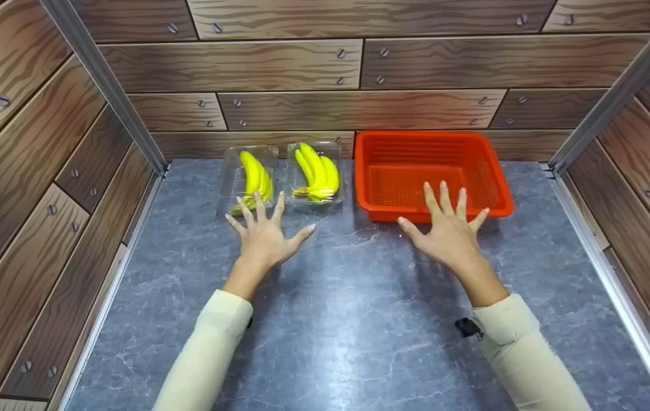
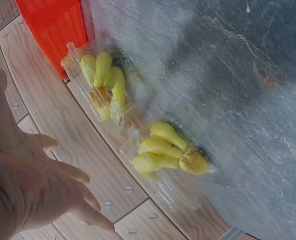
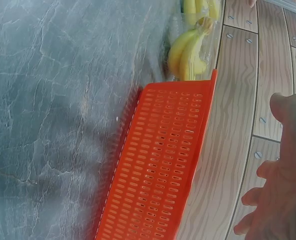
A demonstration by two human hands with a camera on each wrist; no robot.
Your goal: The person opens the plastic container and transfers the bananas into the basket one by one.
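- Head: shows bananas (image 1: 318, 171) in two clear boxes (image 1: 231, 171), probably to stay bunched, lined up beside the red basket (image 1: 416, 151) on the desk (image 1: 330, 297); shows left hand (image 1: 265, 240) and right hand (image 1: 449, 237) spread wide, holding nothing.
- Left wrist: shows left hand splayed, gripping no bananas.
- Right wrist: shows right hand splayed, gripping nothing.

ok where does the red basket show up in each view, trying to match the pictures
Head: red basket right of centre.
Left wrist: top left, cut off by the top edge.
Right wrist: lower middle, cut off by the bottom edge.
Shared landmark: the banana bunch nearest it.
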